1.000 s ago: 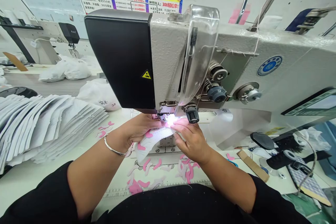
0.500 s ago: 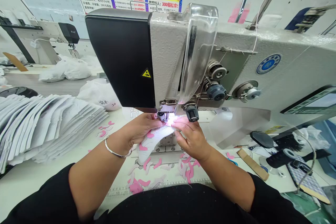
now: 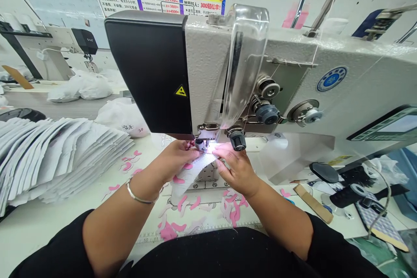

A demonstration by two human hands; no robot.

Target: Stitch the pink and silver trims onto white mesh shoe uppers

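We see the left hand (image 3: 177, 161) and right hand (image 3: 236, 171), fingers closed on the limp, light perforated fabric piece (image 3: 190, 173), best gripped beside the presser foot (image 3: 199, 144).

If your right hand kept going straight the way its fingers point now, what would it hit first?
The right hand already rests on the white mesh piece; going straight on, it would probably meet the presser foot first, though depth is hard to judge from this view.

Stacked fabric pieces (image 3: 55, 156) lie left of the sewing machine (image 3: 208, 61).
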